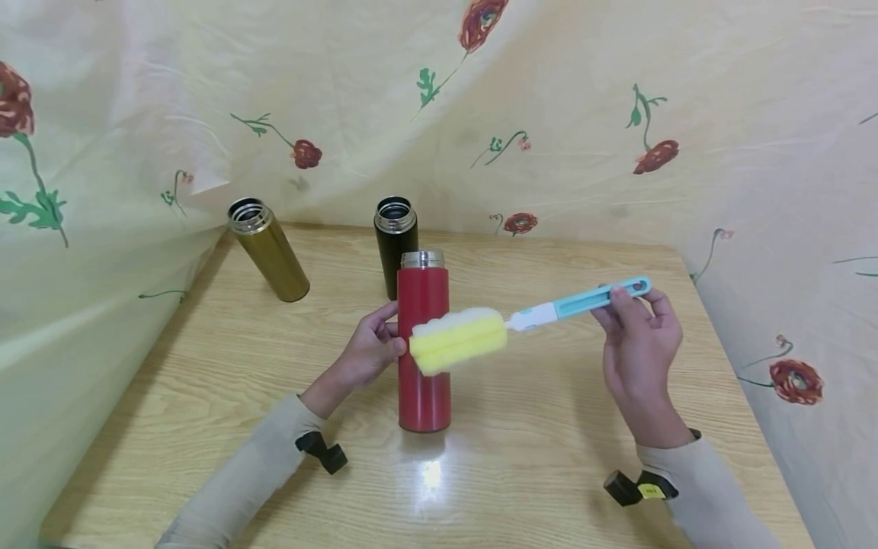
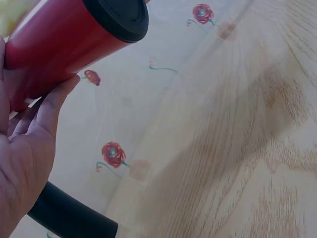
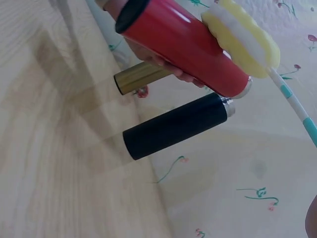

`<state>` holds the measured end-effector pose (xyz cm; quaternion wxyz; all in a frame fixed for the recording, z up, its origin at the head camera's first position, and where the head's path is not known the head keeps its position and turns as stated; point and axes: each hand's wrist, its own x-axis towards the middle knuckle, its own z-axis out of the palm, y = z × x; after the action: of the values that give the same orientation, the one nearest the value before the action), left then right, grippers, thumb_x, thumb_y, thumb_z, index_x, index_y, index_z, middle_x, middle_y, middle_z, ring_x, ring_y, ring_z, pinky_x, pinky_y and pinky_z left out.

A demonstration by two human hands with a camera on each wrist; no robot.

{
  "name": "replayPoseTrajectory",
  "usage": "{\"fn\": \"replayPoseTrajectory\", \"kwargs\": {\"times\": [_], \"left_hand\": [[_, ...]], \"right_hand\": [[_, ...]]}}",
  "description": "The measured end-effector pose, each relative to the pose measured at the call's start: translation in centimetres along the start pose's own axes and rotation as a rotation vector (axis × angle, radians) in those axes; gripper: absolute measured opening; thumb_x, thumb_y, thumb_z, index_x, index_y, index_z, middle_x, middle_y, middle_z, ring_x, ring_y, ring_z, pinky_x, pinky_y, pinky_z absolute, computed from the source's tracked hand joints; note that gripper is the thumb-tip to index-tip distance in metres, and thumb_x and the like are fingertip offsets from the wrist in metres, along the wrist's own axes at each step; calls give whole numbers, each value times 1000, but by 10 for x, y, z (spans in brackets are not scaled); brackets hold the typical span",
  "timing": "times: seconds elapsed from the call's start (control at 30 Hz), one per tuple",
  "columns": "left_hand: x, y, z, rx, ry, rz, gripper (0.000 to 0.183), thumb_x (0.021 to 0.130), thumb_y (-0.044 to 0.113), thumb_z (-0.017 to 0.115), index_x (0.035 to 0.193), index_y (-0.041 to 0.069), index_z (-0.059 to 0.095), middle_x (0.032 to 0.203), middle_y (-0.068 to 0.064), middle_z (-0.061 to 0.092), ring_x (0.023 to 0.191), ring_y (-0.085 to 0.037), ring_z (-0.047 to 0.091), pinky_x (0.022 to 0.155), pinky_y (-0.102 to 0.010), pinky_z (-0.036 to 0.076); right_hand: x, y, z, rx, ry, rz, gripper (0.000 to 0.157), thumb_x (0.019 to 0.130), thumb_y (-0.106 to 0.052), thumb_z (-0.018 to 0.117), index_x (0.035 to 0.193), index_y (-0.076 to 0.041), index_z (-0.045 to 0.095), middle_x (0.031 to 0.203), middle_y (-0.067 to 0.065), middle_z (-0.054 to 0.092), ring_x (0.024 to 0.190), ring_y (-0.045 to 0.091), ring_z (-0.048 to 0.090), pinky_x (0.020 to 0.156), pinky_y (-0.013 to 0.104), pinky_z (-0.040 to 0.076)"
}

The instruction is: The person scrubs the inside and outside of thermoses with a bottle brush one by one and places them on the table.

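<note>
A gold bottle (image 1: 274,259) stands near the far left corner of the wooden table (image 1: 206,366). It is open at the top, with a shiny silver neck (image 1: 251,221). A black bottle (image 1: 394,245) stands near the far edge, to the right of the gold one and well apart from it. It is open at the top too. The table is light brown with wavy lines, and a bright spot of light (image 1: 432,473) shines toward its near edge. A pale cloth (image 1: 384,145) hangs behind the far edge and along the left and right edges. It has folds and red flowers (image 1: 305,154) with green stems.
</note>
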<state>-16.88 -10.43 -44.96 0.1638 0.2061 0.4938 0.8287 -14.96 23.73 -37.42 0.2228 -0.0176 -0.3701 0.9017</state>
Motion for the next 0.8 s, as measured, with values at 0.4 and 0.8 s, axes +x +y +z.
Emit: {"fn": "replayPoseTrajectory", "kwargs": {"times": [0.4, 0.8], "left_hand": [[0, 2, 6, 112, 53, -46, 113, 70, 48, 91, 149, -12, 36, 105, 1, 76, 93, -14, 74, 74, -29, 62], [1, 0, 8, 158, 48, -37, 112, 71, 50, 90, 147, -13, 37, 108, -1, 76, 96, -16, 75, 77, -32, 63]], "right_hand": [[21, 4, 18, 47, 16, -78, 26, 87, 12, 72, 106, 11, 54, 84, 21, 66, 70, 25, 74, 71, 30, 60], [34, 6, 31, 60, 65, -123, 25, 87, 12, 71, 103, 10, 52, 87, 20, 61, 75, 26, 75, 75, 32, 60]]}}
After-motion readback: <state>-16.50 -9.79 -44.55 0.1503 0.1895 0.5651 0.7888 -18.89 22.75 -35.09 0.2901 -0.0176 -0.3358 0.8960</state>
